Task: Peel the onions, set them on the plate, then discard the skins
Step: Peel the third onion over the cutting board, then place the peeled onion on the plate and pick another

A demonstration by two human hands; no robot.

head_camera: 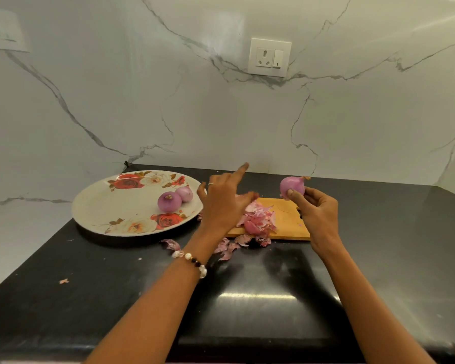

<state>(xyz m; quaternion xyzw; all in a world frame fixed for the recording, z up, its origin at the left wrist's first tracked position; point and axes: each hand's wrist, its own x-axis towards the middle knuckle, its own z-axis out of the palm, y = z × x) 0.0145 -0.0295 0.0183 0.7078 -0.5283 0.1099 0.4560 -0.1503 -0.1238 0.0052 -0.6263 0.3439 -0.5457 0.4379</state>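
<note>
No legible text or labels anywhere.

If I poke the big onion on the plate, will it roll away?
Probably: the big peeled onion looks round and smooth, so a poke should roll it. It would likely bump the smaller onion beside it, and the floral plate rim might stop it.

A: What is hidden here?

B: The left hand (225, 203) covers the left end of the cutting board (286, 222) and part of the heap of onion skins (258, 220). Its thumb side is blurred.

A: And the held onion?

B: The fingers (290, 193) of the right hand (317, 214) hide the near underside of the onion (292, 185).

A: Anything cut off?

B: Both forearms leave at the near edge. A wall plate (0, 28) at far left is cropped. On the plate (103, 206), the farther peeled onion (185, 193) sits partly behind the nearer peeled onion (169, 202).
</note>
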